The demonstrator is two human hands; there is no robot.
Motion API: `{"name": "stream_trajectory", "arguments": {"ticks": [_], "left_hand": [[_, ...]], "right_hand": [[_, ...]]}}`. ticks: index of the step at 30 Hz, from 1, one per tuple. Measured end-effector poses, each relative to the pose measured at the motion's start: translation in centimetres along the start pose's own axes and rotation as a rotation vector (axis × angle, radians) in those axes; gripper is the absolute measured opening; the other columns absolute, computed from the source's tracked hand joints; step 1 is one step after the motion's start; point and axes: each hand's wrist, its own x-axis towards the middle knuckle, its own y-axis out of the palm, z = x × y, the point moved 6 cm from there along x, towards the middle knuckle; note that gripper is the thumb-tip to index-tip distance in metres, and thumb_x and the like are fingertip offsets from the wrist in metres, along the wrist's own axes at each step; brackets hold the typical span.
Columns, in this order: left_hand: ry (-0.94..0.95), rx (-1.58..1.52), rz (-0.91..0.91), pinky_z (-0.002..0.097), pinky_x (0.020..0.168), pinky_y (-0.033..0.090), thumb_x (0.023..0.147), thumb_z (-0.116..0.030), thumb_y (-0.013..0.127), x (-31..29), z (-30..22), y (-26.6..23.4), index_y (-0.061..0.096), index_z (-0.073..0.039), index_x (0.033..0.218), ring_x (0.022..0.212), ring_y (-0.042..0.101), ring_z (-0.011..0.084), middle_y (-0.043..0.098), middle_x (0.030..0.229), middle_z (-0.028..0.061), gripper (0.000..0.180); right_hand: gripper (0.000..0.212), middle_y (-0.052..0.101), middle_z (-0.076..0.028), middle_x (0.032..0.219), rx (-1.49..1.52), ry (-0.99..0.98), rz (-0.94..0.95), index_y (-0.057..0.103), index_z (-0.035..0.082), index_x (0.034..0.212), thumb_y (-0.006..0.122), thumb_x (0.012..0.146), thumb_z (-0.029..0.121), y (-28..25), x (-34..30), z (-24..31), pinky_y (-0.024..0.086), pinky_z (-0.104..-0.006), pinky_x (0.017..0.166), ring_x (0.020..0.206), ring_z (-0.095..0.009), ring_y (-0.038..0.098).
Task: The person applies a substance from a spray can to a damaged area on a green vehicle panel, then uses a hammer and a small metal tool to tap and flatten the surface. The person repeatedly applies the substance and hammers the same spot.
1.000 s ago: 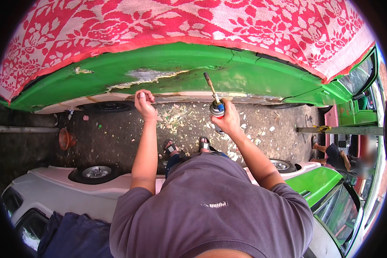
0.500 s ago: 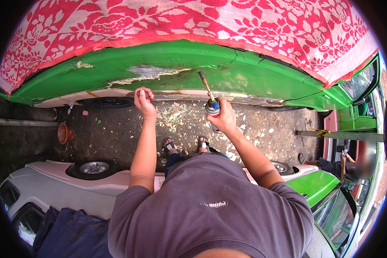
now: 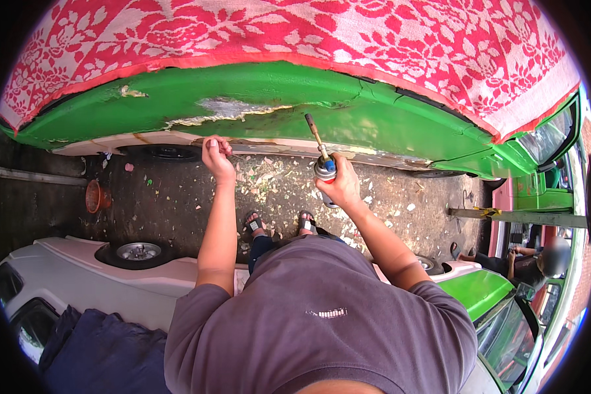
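Observation:
A gas blowtorch (image 3: 319, 142) with a long brass-coloured nozzle and a blue valve is screwed on a small canister; my right hand (image 3: 342, 184) is wrapped round it. The nozzle points up and left toward the green car side (image 3: 269, 121), apart from the panel as far as I can see. My left hand (image 3: 216, 156) is closed, fingers curled, near the lower edge of the panel; whatever it may hold is hidden. Just above it, a torn patch of peeled paint (image 3: 226, 110) shows grey metal and pale filler.
A pink-and-white floral cloth (image 3: 295, 29) covers the car's top. Paint flakes (image 3: 262, 187) litter the ground. An orange pot (image 3: 97, 196) stands left. Behind me is a white-and-pink car (image 3: 79, 269) with a dark cloth (image 3: 108, 354). At right are a metal beam (image 3: 538, 217) and another person (image 3: 525, 262).
The torch has shifted slightly down, its nozzle a little farther from the peeled patch. My left hand has moved slightly left and down. The person at right has changed posture.

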Motion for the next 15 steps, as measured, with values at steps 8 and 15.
{"name": "stream_trajectory", "arguments": {"ticks": [8,15], "left_hand": [[-0.050,0.215,-0.003,0.0206,0.053,0.029,0.087,-0.006,0.066,-5.0,0.5,-0.7,0.052,-0.006,0.075,0.060,0.034,0.0024,0.040,0.065,-0.0078,0.019],[-0.369,0.404,0.071,0.0222,0.056,0.030,0.084,-0.004,0.068,-10.6,2.9,0.1,0.056,-0.004,0.075,0.062,0.034,0.0036,0.039,0.067,-0.0079,0.015]], "right_hand": [[0.067,0.059,-0.018,0.105,0.055,-0.071,0.098,0.049,0.003,0.120,0.078,0.065,0.029,0.7,0.3,0.3,0.047,-0.0444,0.089,0.102,-0.036,0.057],[0.070,0.060,-0.020,0.108,0.211,0.001,0.184,0.048,0.003,0.123,0.079,0.068,0.032,1.9,-0.3,0.6,0.047,-0.0425,0.092,0.105,-0.036,0.058]]}}
